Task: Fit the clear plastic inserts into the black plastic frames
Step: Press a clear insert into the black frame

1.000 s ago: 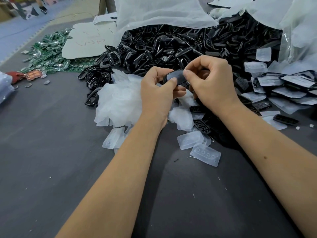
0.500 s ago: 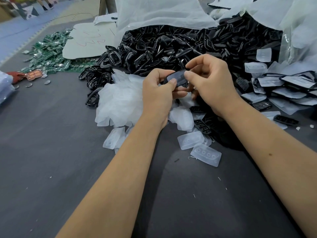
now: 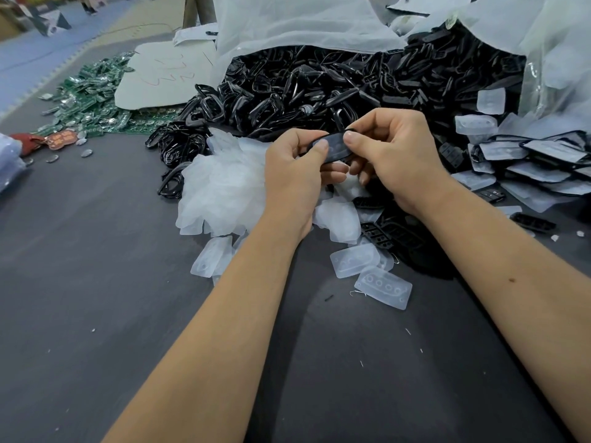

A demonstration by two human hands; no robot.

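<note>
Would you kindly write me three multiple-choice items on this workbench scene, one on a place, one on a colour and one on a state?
1. Where does the heap of green circuit boards lie?
A. far left of the table
B. under the right forearm
C. inside the white bag

2. What colour is the frame held between the hands?
A. red
B. black
C. green

3. How is that frame held?
A. it lies untouched on the table
B. the left hand alone carries it
C. both hands pinch it above the table

Answers: 1 A, the boards sit at the far left edge beside a white sheet. 2 B, its rim is black around a clear insert. 3 C, the thumbs of the left hand and right hand press on its face.
</note>
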